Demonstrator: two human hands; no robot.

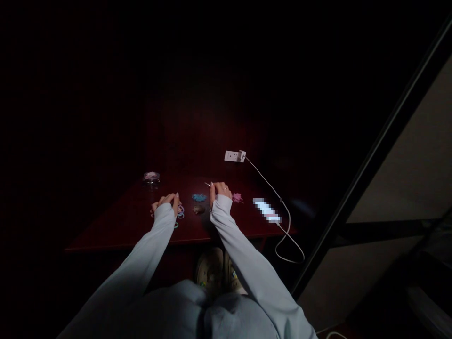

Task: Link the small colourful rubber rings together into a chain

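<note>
1. Loops [181,215] in pale blue, pink and other soft colors lie in a loose cluster on the dark red table [120,226], partly covered by the left hand [167,201]; a green loop [175,225] lies nearer the table's front edge.
2. The left hand is palm down over the cluster, fingers bent and thumb near the fingertips. I cannot tell whether it is gripping a loop.
3. The right hand [219,189] is also partly closed, fingers curled. A thin pale stick [207,184] reaches its thumb tip, but in this dim light I cannot tell if it is pinched.
4. Between the hands are a blue pile [199,197] and, nearer the person, a small brownish bundle [198,210]. A pink pile [237,197] sits just beside the right hand, on its outer side.
5. Farther out, a clear round container [151,178] stands at the back left. A lit phone [267,210] lies at the right, joined by a white cable [263,176] to a charger [242,156] in the wall socket [231,156].
6. Below the table edge are the person's shoes [210,270].
</note>
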